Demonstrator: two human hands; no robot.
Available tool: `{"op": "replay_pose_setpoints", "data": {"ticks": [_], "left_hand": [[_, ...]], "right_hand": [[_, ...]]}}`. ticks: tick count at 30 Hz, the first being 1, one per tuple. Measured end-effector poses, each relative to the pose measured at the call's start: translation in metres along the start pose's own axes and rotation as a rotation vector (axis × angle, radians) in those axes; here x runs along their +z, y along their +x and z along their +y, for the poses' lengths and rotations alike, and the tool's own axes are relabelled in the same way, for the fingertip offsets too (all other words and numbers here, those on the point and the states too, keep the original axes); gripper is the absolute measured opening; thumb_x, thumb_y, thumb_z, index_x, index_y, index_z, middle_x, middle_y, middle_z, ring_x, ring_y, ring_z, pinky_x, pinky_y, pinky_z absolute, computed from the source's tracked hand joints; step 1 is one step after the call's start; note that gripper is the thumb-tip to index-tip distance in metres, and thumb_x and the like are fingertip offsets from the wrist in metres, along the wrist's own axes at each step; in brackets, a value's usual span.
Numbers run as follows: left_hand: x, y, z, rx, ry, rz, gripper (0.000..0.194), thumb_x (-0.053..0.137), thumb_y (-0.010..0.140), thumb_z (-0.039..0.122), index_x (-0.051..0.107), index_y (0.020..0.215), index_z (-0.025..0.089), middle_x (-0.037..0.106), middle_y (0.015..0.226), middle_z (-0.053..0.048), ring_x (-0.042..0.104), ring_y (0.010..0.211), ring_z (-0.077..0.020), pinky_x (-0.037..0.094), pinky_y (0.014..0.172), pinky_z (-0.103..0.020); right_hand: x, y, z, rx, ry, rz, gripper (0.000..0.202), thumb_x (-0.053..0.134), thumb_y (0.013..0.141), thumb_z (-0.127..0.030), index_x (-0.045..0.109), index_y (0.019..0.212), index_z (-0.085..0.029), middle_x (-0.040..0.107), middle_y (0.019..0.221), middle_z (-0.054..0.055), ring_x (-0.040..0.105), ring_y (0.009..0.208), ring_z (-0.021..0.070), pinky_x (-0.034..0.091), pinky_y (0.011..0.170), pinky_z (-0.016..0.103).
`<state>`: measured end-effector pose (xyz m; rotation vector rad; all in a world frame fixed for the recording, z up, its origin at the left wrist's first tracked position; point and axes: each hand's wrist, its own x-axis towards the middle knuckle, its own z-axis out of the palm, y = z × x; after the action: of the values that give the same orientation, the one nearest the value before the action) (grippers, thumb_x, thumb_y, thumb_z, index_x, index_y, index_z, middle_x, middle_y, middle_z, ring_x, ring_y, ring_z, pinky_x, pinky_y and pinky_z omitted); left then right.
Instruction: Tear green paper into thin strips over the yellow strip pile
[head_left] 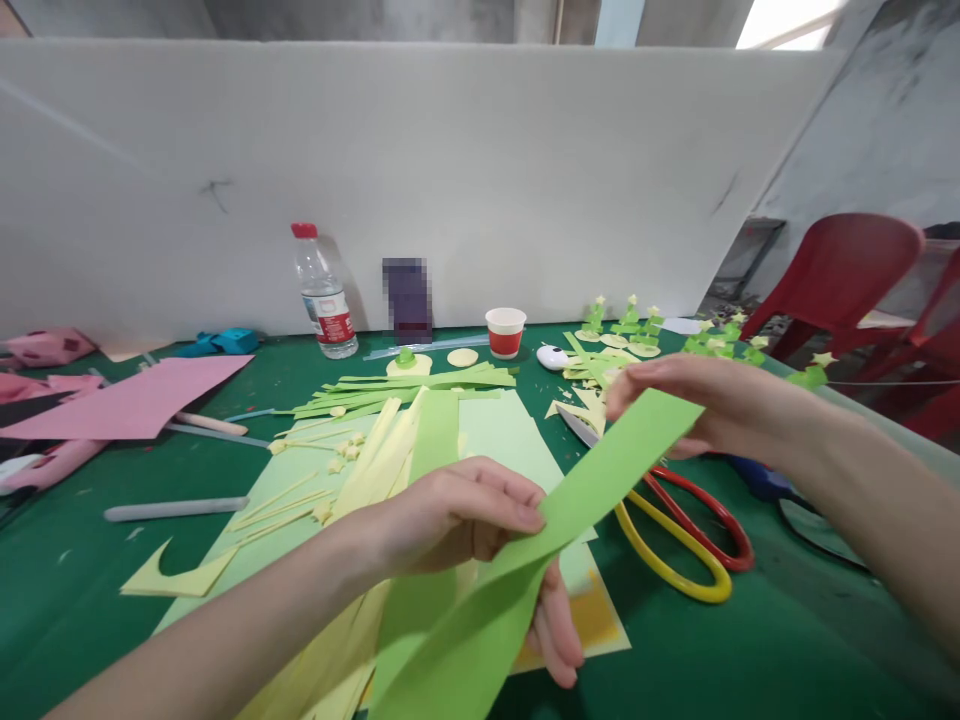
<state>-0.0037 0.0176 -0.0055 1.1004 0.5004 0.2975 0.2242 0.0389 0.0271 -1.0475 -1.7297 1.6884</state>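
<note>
A long light-green paper strip (600, 480) runs from the bottom middle up toward the right. My left hand (487, 520) pinches it between thumb and fingers, with some fingers beneath it. Around the strip's upper end curls my right hand (675, 400), its fingertips partly hidden behind the paper. Pale yellow strips (367, 490) and another green strip (436, 430) lie under my left forearm and hand. Scissors with red and yellow handles (660, 540) rest on the table below my right hand.
On the green table (60, 560) are a water bottle (326, 300), a paper cup (505, 332), pink paper (150, 400) and a grey stick (176, 509). Small green paper pieces with stars (628, 325) stand at the back right. Red chairs (840, 270) are beyond.
</note>
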Motion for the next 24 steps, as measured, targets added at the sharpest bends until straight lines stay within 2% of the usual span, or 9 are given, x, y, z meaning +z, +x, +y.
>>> {"op": "replay_pose_setpoints", "data": {"ticks": [2, 4, 7, 10, 14, 16, 19, 22, 24], "left_hand": [[0.0, 0.001, -0.001, 0.011, -0.044, -0.005, 0.017, 0.059, 0.064, 0.028, 0.056, 0.054, 0.015, 0.06, 0.047, -0.003, 0.059, 0.052, -0.0189, 0.043, 0.055, -0.029], [0.002, 0.002, -0.002, 0.015, -0.065, -0.006, 0.019, 0.057, 0.067, 0.027, 0.053, 0.051, 0.016, 0.055, 0.044, -0.001, 0.054, 0.047, -0.0161, 0.042, 0.056, -0.029], [0.008, 0.003, -0.006, 0.019, -0.127, -0.05, 0.02, 0.053, 0.069, 0.025, 0.049, 0.052, 0.017, 0.054, 0.045, 0.0, 0.052, 0.047, -0.0146, 0.044, 0.061, -0.029], [0.015, 0.005, -0.007, 0.053, -0.175, -0.108, 0.022, 0.047, 0.074, 0.031, 0.058, 0.067, 0.013, 0.064, 0.066, -0.006, 0.062, 0.067, -0.0194, 0.045, 0.078, -0.035], [0.02, 0.005, -0.003, 0.154, -0.054, 0.1, 0.041, 0.045, 0.079, 0.046, 0.062, 0.093, 0.011, 0.067, 0.089, -0.009, 0.062, 0.087, -0.0224, 0.04, 0.09, -0.037], [0.022, 0.002, 0.0, 0.162, 0.099, 0.206, 0.039, 0.053, 0.077, 0.046, 0.064, 0.089, 0.011, 0.068, 0.091, -0.01, 0.062, 0.09, -0.0234, 0.041, 0.09, -0.036], [0.027, -0.001, 0.001, 0.073, 0.253, 0.347, 0.022, 0.063, 0.074, 0.034, 0.064, 0.079, 0.013, 0.07, 0.084, -0.007, 0.066, 0.083, -0.0211, 0.044, 0.086, -0.033], [0.029, -0.001, 0.001, 0.005, 0.195, 0.387, 0.02, 0.061, 0.076, 0.031, 0.064, 0.072, 0.012, 0.071, 0.077, -0.006, 0.068, 0.074, -0.0188, 0.049, 0.079, -0.031], [0.029, -0.002, 0.001, 0.008, 0.149, 0.368, 0.022, 0.06, 0.078, 0.031, 0.065, 0.072, 0.011, 0.072, 0.076, -0.007, 0.068, 0.073, -0.0184, 0.051, 0.077, -0.031]], "right_hand": [[0.009, 0.003, 0.002, -0.067, -0.016, -0.033, 0.021, 0.057, 0.076, -0.027, 0.065, 0.094, -0.023, 0.059, 0.078, -0.003, 0.05, 0.055, 0.0052, 0.037, 0.046, 0.017], [0.022, 0.003, 0.003, -0.132, -0.074, -0.087, 0.027, 0.064, 0.07, -0.018, 0.064, 0.096, -0.026, 0.06, 0.09, -0.002, 0.054, 0.071, 0.0085, 0.043, 0.059, 0.018], [0.041, 0.0, 0.003, -0.121, -0.081, -0.052, 0.008, 0.062, 0.075, -0.024, 0.066, 0.08, -0.02, 0.06, 0.079, 0.0, 0.052, 0.07, 0.0097, 0.042, 0.064, 0.021], [0.053, -0.002, 0.004, -0.052, -0.035, 0.081, 0.015, 0.064, 0.072, -0.031, 0.065, 0.071, -0.016, 0.057, 0.066, 0.0, 0.042, 0.055, 0.0072, 0.035, 0.051, 0.021], [0.058, -0.001, 0.005, -0.03, -0.021, 0.194, 0.016, 0.065, 0.068, -0.029, 0.06, 0.063, -0.014, 0.05, 0.055, -0.002, 0.037, 0.048, 0.006, 0.029, 0.046, 0.021], [0.06, -0.001, 0.003, -0.054, -0.037, 0.248, 0.017, 0.064, 0.069, -0.028, 0.059, 0.059, -0.015, 0.049, 0.052, -0.003, 0.038, 0.047, 0.0065, 0.029, 0.045, 0.021], [0.063, -0.003, 0.001, -0.083, -0.086, 0.316, 0.013, 0.064, 0.068, -0.025, 0.062, 0.058, -0.017, 0.055, 0.056, -0.001, 0.044, 0.05, 0.0081, 0.033, 0.047, 0.022], [0.065, -0.004, 0.0, -0.084, -0.079, 0.355, 0.012, 0.067, 0.064, -0.025, 0.062, 0.057, -0.017, 0.057, 0.058, 0.0, 0.047, 0.053, 0.0099, 0.035, 0.048, 0.023], [0.064, -0.005, -0.002, -0.095, -0.052, 0.377, 0.018, 0.069, 0.062, -0.026, 0.059, 0.051, -0.017, 0.052, 0.052, -0.001, 0.043, 0.049, 0.0086, 0.033, 0.046, 0.023]]}}
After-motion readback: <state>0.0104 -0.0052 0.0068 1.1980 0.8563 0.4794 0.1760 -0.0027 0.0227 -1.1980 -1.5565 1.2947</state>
